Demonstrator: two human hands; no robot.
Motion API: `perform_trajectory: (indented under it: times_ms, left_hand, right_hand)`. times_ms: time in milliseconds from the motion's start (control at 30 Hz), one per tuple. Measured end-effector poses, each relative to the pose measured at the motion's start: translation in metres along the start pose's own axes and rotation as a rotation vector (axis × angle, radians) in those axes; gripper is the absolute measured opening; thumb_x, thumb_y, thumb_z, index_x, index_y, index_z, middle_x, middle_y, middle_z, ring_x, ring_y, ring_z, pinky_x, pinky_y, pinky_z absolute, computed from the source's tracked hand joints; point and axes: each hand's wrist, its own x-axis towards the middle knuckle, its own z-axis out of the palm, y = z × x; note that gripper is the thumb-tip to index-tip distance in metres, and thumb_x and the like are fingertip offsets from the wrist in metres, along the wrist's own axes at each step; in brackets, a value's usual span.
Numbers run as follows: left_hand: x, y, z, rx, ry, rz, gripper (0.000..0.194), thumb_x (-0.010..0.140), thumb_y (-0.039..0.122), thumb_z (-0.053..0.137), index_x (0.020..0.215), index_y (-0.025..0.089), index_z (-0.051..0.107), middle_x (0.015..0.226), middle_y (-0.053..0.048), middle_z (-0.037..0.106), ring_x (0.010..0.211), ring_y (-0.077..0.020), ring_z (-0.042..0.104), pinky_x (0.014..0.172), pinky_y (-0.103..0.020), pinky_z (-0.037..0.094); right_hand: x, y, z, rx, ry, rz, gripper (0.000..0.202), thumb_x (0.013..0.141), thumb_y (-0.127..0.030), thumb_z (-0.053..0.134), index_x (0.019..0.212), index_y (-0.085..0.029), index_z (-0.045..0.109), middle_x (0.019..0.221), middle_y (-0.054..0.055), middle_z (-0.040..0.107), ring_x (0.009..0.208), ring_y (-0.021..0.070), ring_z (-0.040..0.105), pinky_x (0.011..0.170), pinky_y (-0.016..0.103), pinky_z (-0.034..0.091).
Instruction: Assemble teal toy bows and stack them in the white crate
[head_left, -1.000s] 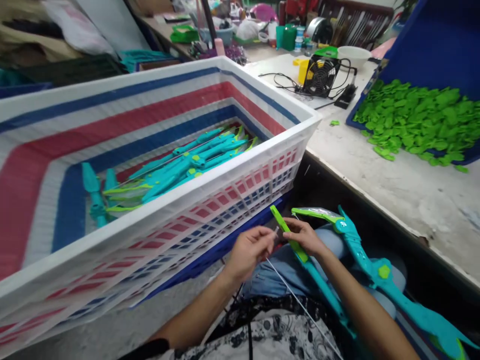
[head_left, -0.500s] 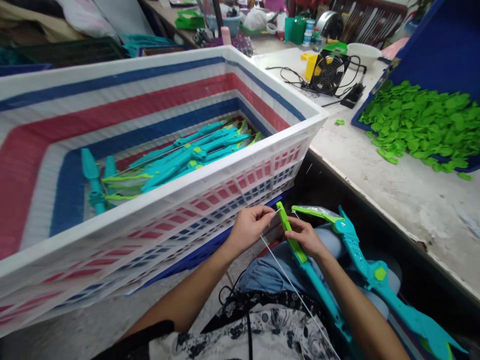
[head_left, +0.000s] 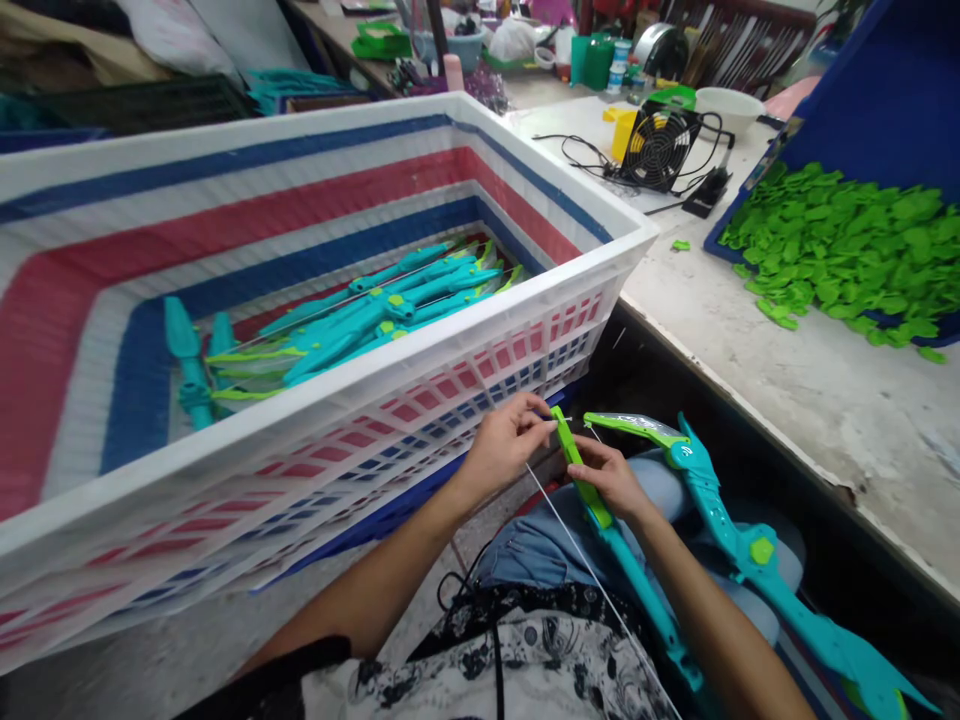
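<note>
Across my lap lies a teal plastic toy bow [head_left: 636, 572] with bright green ends. My right hand [head_left: 611, 480] grips its near green limb [head_left: 566, 446], which points up and away from me. At that limb's tip my left hand [head_left: 504, 442] pinches a white string [head_left: 564, 522]. A short bit of the string pokes out on the tip's right side. From my left hand the string runs down over my lap. To the right, another teal bow part [head_left: 705, 490] with a green, clear-panelled limb [head_left: 634, 427] rests on my knees; whether the two join is hidden.
A white plastic crate [head_left: 525, 285] with a striped lining stands ahead on the left, holding several teal bows [head_left: 375, 315]. On the worktable [head_left: 825, 420] at right, green plastic pieces [head_left: 847, 255] spill from a tipped blue bin [head_left: 885, 100]. A black fan [head_left: 658, 148] stands farther back.
My left hand has shifted slightly toward the limb's tip, and the string end now sticks out on the tip's right side. My right hand has hardly moved.
</note>
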Motion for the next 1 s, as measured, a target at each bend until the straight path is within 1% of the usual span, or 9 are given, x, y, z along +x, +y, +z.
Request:
perform_trajectory:
  times_ms: [133, 233, 300, 433, 600, 733, 867, 933, 1000]
  left_hand:
    - [0.001, -0.001, 0.002, -0.202, -0.088, -0.103, 0.037, 0.072, 0.033, 0.067, 0.102, 0.013, 0.057, 0.056, 0.004, 0.061, 0.049, -0.0095, 0.051, 0.051, -0.02, 0.036]
    - [0.003, -0.005, 0.0, -0.295, -0.12, -0.13, 0.035, 0.069, 0.035, 0.07, 0.093, 0.012, 0.059, 0.056, 0.003, 0.06, 0.046, -0.0078, 0.046, 0.048, -0.02, 0.031]
    - [0.004, -0.007, -0.002, -0.338, -0.137, -0.127, 0.038, 0.067, 0.038, 0.072, 0.092, 0.013, 0.059, 0.056, 0.003, 0.06, 0.045, -0.0068, 0.044, 0.049, -0.02, 0.03]
    - [0.001, -0.005, -0.004, -0.376, -0.129, -0.113, 0.043, 0.065, 0.044, 0.076, 0.09, 0.013, 0.06, 0.055, 0.004, 0.058, 0.046, -0.0054, 0.04, 0.051, -0.021, 0.028]
    - [-0.002, -0.008, -0.006, -0.348, -0.14, -0.138, 0.036, 0.07, 0.039, 0.071, 0.092, 0.013, 0.061, 0.055, 0.005, 0.056, 0.047, -0.0058, 0.043, 0.052, -0.02, 0.031]
    - [0.002, -0.016, -0.007, -0.104, -0.056, -0.13, 0.021, 0.071, 0.022, 0.068, 0.09, 0.014, 0.064, 0.052, 0.008, 0.048, 0.047, -0.0076, 0.045, 0.05, -0.02, 0.032]
    - [0.002, -0.019, -0.004, 0.162, 0.102, 0.131, 0.011, 0.067, 0.015, 0.068, 0.078, 0.016, 0.066, 0.081, -0.003, 0.064, 0.08, -0.0174, 0.061, 0.073, -0.026, 0.045]
    - [0.0, -0.02, 0.001, 0.129, 0.128, 0.27, 0.014, 0.07, 0.011, 0.061, 0.082, 0.016, 0.067, 0.097, -0.007, 0.066, 0.093, -0.0189, 0.06, 0.083, -0.028, 0.045]
    - [0.001, -0.023, 0.009, 0.073, 0.09, 0.329, 0.023, 0.073, 0.007, 0.051, 0.085, 0.015, 0.068, 0.091, -0.007, 0.067, 0.088, -0.0168, 0.061, 0.081, -0.027, 0.046]
  right_hand:
    - [-0.011, -0.002, 0.006, -0.303, 0.032, -0.124, 0.047, 0.071, -0.043, 0.074, 0.113, -0.023, 0.068, 0.116, 0.007, 0.068, 0.109, 0.027, 0.062, 0.097, 0.044, 0.048]
    - [-0.009, -0.008, 0.005, -0.62, 0.195, -0.367, 0.044, 0.08, -0.047, 0.063, 0.116, -0.023, 0.066, 0.12, 0.009, 0.066, 0.113, 0.0266, 0.06, 0.1, 0.045, 0.045]
    - [0.0, -0.019, 0.007, -0.737, 0.278, -0.526, 0.041, 0.083, -0.046, 0.059, 0.117, -0.023, 0.065, 0.117, 0.008, 0.066, 0.109, 0.0249, 0.062, 0.097, 0.042, 0.049]
    - [0.014, -0.053, 0.021, -0.836, 0.214, -0.672, 0.027, 0.085, -0.044, 0.058, 0.095, -0.023, 0.072, 0.09, 0.005, 0.072, 0.082, 0.0196, 0.069, 0.076, 0.028, 0.056]
    - [0.015, -0.071, 0.031, -0.939, 0.24, -0.75, 0.028, 0.086, -0.045, 0.058, 0.076, -0.021, 0.068, 0.071, 0.002, 0.069, 0.063, 0.0158, 0.066, 0.059, 0.023, 0.052]
    - [0.013, -0.071, 0.034, -1.044, 0.172, -0.83, 0.027, 0.088, -0.042, 0.055, 0.074, -0.021, 0.064, 0.071, 0.002, 0.066, 0.063, 0.0151, 0.064, 0.059, 0.023, 0.05]
    - [0.02, -0.081, 0.024, -1.076, 0.121, -0.796, 0.032, 0.089, -0.047, 0.052, 0.073, -0.021, 0.062, 0.072, 0.003, 0.066, 0.066, 0.0161, 0.063, 0.062, 0.025, 0.049]
    - [0.029, -0.093, 0.008, -1.061, 0.23, -0.702, 0.038, 0.085, -0.055, 0.052, 0.071, -0.021, 0.063, 0.068, 0.003, 0.065, 0.061, 0.0169, 0.062, 0.059, 0.027, 0.048]
    - [0.036, -0.107, -0.011, -1.011, 0.49, -0.593, 0.045, 0.079, -0.063, 0.053, 0.073, -0.02, 0.064, 0.063, 0.003, 0.064, 0.057, 0.0185, 0.06, 0.056, 0.03, 0.047]
